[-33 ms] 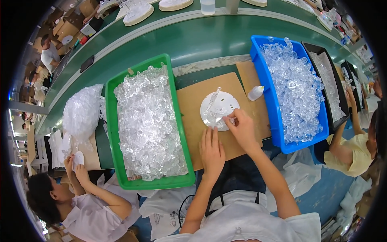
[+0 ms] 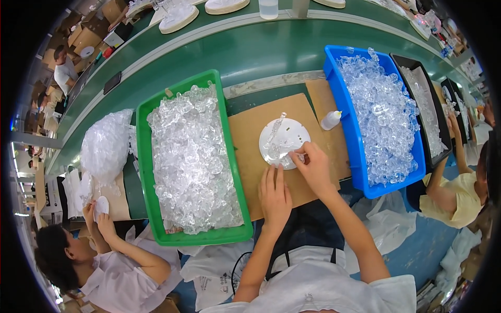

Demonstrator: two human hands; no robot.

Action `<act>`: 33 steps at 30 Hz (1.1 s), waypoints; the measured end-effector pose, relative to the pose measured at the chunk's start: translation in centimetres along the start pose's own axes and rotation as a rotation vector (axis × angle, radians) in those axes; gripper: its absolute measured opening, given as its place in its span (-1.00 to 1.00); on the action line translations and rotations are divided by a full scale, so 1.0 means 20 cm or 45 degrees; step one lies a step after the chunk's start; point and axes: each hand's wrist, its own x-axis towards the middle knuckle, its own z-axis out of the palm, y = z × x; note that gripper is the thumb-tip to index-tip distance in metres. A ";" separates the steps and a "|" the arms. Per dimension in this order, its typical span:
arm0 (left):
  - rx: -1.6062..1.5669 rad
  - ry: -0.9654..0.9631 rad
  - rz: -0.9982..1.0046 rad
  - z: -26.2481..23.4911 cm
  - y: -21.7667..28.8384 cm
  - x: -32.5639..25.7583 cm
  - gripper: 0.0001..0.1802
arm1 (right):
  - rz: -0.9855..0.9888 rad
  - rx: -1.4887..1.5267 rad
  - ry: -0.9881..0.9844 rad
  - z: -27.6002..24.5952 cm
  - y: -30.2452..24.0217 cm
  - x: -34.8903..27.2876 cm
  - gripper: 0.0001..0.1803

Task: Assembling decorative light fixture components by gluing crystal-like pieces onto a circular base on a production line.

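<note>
Hands unmoved vs prior pic: R hand (image 2: 313, 167) pinches clear piece (image 2: 298, 155) on white disc (image 2: 284, 138) at its fingertips; L hand (image 2: 274, 198) flat, open on cardboard (image 2: 250, 135) beside it. Work on disc looks mid-step.

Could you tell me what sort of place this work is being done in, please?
Probably a factory assembly line. A long green conveyor belt runs past the bench, a green bin and a blue bin hold heaps of clear plastic pieces, and other workers sit close on either side.
</note>
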 end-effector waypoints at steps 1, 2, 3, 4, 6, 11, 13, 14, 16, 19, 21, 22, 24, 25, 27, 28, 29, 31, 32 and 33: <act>0.001 -0.001 -0.002 0.00 -0.01 0.00 -0.43 | 0.015 0.018 0.009 0.00 0.02 0.00 -0.80; 0.037 -0.014 0.048 0.00 -0.01 0.01 -0.42 | 0.032 0.031 0.021 -0.01 0.02 0.00 -0.80; 0.074 -0.025 0.098 0.01 -0.02 0.02 -0.42 | 0.036 0.029 0.021 -0.01 0.02 -0.01 -0.80; 0.072 -0.028 0.099 0.02 -0.04 0.02 -0.42 | 0.019 -0.006 0.023 0.00 0.02 -0.01 -0.81; 0.053 -0.023 0.111 0.03 -0.06 0.03 -0.41 | -0.004 -0.037 0.027 0.01 0.01 -0.01 -0.81; 0.061 -0.014 0.156 0.04 -0.04 0.05 -0.41 | -0.087 -0.048 0.041 0.02 0.07 0.01 -0.78; 0.050 0.001 0.165 0.04 -0.04 0.05 -0.41 | 0.037 -0.021 -0.013 -0.02 0.07 -0.01 -0.73; 0.076 -0.020 0.154 0.03 -0.03 0.04 -0.40 | 0.163 0.007 -0.079 -0.04 0.07 -0.02 -0.67; 0.111 -0.031 0.139 0.02 -0.04 0.04 -0.40 | 0.131 0.059 0.146 -0.13 0.06 -0.06 -0.57; 0.082 -0.010 0.173 0.02 -0.04 0.04 -0.37 | 0.072 0.069 0.502 -0.14 0.09 -0.04 -0.40; -0.006 0.001 0.158 0.04 -0.05 0.04 -0.35 | 0.037 -0.125 0.607 -0.10 0.17 0.04 -0.37; -0.013 -0.006 0.169 0.05 -0.04 0.04 -0.35 | 0.043 -0.133 0.618 -0.10 0.21 0.08 -0.37; -0.027 -0.041 0.144 0.05 -0.04 0.04 -0.34 | 0.193 -0.153 0.578 -0.07 0.22 0.14 -0.43; -0.023 -0.043 0.147 0.05 -0.05 0.03 -0.34 | 0.170 -0.140 0.568 -0.08 0.22 0.13 -0.48; -0.005 -0.020 0.142 0.06 -0.03 0.03 -0.34 | 0.164 -0.121 0.565 -0.08 0.23 0.12 -0.49; -0.003 -0.021 0.143 0.06 -0.02 0.03 -0.34 | 0.157 -0.109 0.566 -0.09 0.24 0.11 -0.51; 0.014 -0.019 0.138 0.06 -0.02 0.03 -0.34 | 0.162 -0.110 0.574 -0.09 0.24 0.11 -0.51; 0.025 -0.024 0.144 0.07 0.01 0.04 -0.34 | 0.140 0.180 0.610 -0.09 0.26 0.08 -0.53; 0.016 -0.023 0.127 0.08 0.03 0.03 -0.35 | 0.140 0.183 0.609 -0.10 0.23 0.04 -0.53; 0.015 -0.019 0.102 0.08 0.03 0.03 -0.35 | 0.096 0.202 0.594 -0.12 0.16 -0.05 -0.54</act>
